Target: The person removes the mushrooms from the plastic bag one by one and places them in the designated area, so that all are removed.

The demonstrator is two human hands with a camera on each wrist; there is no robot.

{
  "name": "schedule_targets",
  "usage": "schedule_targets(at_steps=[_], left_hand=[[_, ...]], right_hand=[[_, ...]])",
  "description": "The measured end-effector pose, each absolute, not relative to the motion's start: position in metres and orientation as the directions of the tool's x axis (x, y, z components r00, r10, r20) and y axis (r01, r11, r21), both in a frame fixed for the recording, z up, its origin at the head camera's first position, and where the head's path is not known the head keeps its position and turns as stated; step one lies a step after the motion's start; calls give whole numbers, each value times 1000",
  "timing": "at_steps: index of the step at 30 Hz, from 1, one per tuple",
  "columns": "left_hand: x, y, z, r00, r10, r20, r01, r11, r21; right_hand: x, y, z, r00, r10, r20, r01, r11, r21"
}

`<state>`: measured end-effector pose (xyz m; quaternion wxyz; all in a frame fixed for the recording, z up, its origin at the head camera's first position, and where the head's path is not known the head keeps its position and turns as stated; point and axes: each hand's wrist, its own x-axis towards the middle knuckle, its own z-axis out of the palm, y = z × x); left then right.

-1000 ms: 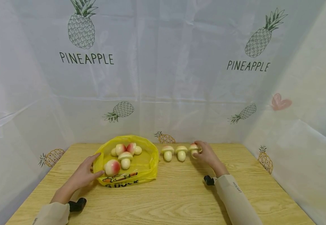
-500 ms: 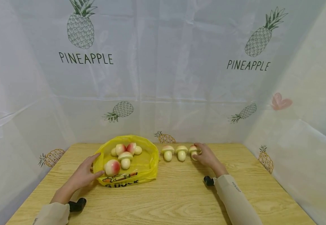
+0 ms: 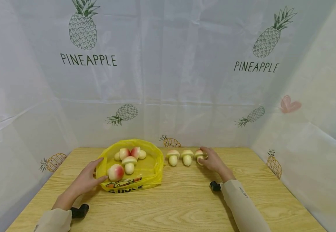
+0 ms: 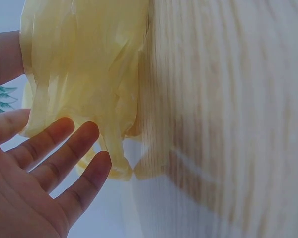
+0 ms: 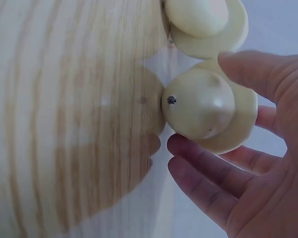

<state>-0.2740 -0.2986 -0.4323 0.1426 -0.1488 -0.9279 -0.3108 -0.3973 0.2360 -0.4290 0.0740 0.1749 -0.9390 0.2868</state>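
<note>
My right hand [image 3: 213,160] curls round a toy mushroom [image 5: 198,101], cream with a red-tinged cap. In the right wrist view the thumb lies at one side of its cap and the fingers at the other. That mushroom is the rightmost of three in a row; beside it are a middle mushroom [image 3: 187,158] and a left mushroom [image 3: 173,158]. My left hand [image 3: 84,180] spreads its thumb and forefinger along the left rim of a yellow plastic bag [image 3: 153,182]. The other left fingers [image 4: 77,153] are extended and apart. Several similar mushrooms, including one with a red cap [image 3: 116,172], lie inside the bag.
The wooden table [image 3: 168,206] carries the bag at left and the row at its back edge. Behind it hangs a white cloth [image 3: 179,80] printed with pineapples. Black wrist cameras, such as the left one [image 3: 80,211], jut out beside both wrists.
My right hand has lowered slightly at the rightmost mushroom, and more of the mushroom shows beside the fingers. My left hand and the bag have stayed still.
</note>
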Motion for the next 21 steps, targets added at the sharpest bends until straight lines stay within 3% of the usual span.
schedule_targets(at_steps=[21], left_hand=[[-273, -297, -431, -916, 184, 357, 364, 759, 540]], right_hand=[[-388, 240, -413, -954, -228, 192, -297, 794, -531]])
